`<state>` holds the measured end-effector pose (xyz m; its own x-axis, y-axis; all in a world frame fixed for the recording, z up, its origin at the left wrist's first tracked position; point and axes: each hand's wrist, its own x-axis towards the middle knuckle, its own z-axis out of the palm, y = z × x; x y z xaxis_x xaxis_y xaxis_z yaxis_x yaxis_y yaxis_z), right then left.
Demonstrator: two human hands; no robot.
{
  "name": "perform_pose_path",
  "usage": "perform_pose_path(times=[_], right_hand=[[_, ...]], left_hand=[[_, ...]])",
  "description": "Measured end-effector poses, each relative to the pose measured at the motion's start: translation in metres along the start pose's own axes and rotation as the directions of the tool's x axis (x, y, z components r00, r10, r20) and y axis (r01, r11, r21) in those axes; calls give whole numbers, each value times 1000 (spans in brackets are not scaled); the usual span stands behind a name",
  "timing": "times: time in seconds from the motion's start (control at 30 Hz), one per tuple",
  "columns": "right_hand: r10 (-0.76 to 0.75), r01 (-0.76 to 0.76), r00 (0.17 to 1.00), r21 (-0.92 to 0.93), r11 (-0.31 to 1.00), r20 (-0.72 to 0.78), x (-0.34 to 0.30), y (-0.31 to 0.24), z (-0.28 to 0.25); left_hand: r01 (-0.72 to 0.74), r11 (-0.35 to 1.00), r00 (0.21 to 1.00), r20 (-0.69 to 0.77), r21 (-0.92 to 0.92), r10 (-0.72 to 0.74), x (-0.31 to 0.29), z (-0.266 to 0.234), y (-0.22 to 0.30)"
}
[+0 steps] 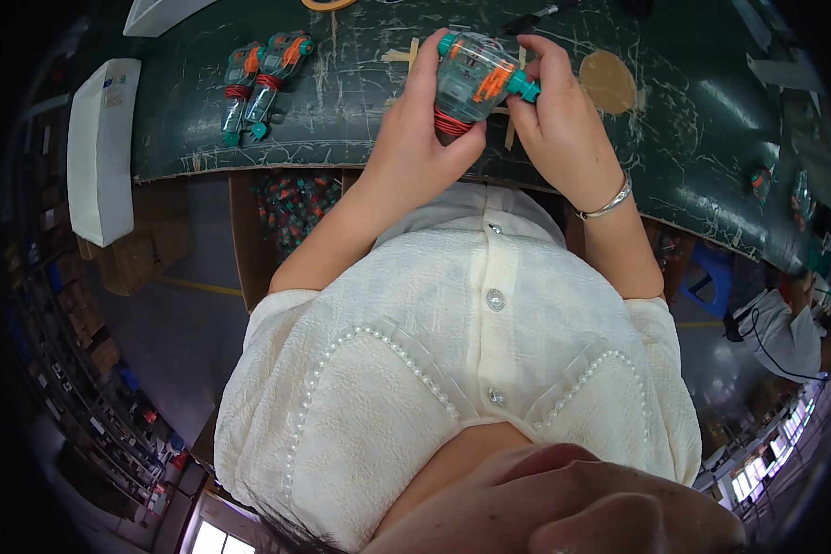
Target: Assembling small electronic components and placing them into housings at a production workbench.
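Note:
Above the green tabletop [355,125], both hands hold a clear plastic device [471,78] with teal end pieces, orange inner parts and a coil of red wire. My left hand [423,138] is closed around its left side, the thumb beside the red coil. At the other end, my right hand [563,115] has fingers and thumb closed about the teal knob [523,86]. Two similar devices [237,92] [277,78] lie side by side on the table to the left, each with red wire wound round it.
A white tray [103,152] stands at the table's left edge. Below the edge, a carton [246,231] holds many small coloured parts. Beyond my hands lie a dark-handled tool [531,20] and a yellow ring [328,3]. A blue stool [709,277] and another person [785,332] are at right.

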<state>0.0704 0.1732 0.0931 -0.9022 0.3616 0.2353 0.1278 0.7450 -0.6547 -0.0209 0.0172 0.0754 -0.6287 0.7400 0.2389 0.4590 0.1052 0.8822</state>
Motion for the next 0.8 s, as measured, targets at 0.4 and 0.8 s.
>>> perform_pose_path(times=[0.4, 0.8], right_hand=[[48, -57, 998, 209, 976, 48, -12, 20, -11], [-124, 148, 989, 530, 835, -80, -13, 8, -23]], left_hand=[[84, 994, 995, -44, -66, -87, -6, 2, -9], [63, 989, 996, -71, 132, -54, -8, 6, -13]])
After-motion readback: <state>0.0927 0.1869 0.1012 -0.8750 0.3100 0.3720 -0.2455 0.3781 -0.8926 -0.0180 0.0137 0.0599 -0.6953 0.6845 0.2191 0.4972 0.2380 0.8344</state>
